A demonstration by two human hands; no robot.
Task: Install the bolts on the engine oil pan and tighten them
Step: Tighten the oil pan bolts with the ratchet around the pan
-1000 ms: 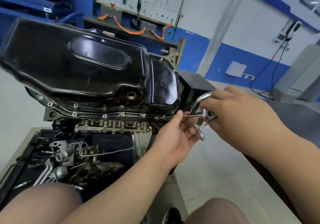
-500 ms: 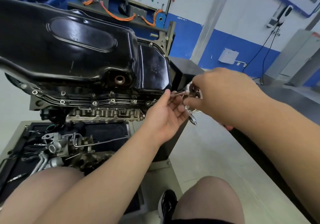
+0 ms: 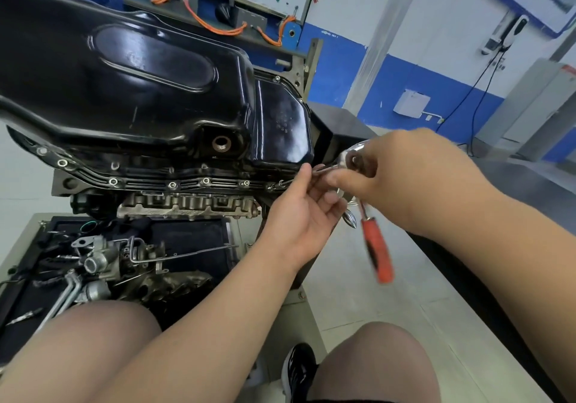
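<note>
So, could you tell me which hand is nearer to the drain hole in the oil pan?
Left. The left hand is just right of and below the drain hole; the right hand is farther right.

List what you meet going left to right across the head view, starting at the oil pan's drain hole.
The drain hole → left hand → red ratchet handle → white wall box → grey cabinet.

The glossy black oil pan (image 3: pixel 140 91) lies with its domed bottom upward, its drain hole facing the viewer. Silver bolts (image 3: pixel 206 180) sit in a row along its near flange. A ratchet (image 3: pixel 378 256), its blurred red handle hanging down, reaches the rightmost bolt (image 3: pixel 273 187) through a thin extension bar (image 3: pixel 321 170).
</note>
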